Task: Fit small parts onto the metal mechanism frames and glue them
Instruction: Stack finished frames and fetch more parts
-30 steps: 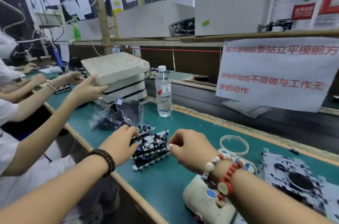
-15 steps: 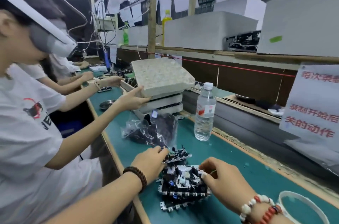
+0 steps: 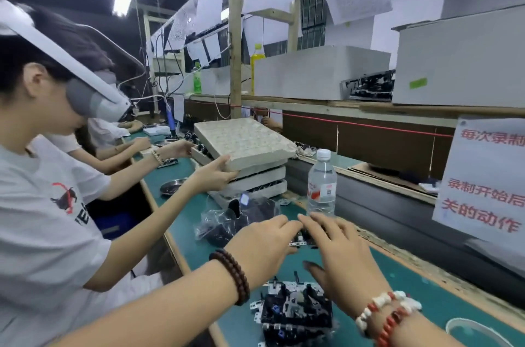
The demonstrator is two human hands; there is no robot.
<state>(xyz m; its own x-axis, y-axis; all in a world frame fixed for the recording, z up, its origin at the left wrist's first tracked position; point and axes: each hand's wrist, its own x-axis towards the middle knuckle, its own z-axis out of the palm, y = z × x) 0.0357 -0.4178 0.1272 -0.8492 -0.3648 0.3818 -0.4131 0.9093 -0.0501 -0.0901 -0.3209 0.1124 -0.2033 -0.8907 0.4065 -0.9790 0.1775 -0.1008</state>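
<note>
- Running away from the camera toward the upper left, the green bench (image 3: 420,287) carries everything; places below are given from the water bottle (image 3: 322,183) standing upright on it.
- Foam trays (image 3: 247,145) stacked left of the bottle: a neighbouring person's hand grips the tilted top tray; dark parts show between the lower layers, too small to tell apart.
- White paper sign (image 3: 483,179) right of the bottle, with red Chinese writing; readable parts are "每次录制", "录制开始后" and "关的动作".
- Clear plastic bag (image 3: 224,221) just left of and nearer than the bottle, holding small dark parts.
- Stack of metal mechanism frames (image 3: 295,315) well nearer than the bottle, lying flat, black parts on top; its long axis cannot be told.
- Left hand (image 3: 261,247) and right hand (image 3: 341,255) meet just in front of the bottle, fingers curled round a single mechanism frame (image 3: 302,240), held roughly level with its visible edge running left to right; most of it is hidden.
- Bottle label: red and white, its print too blurred to read.
</note>
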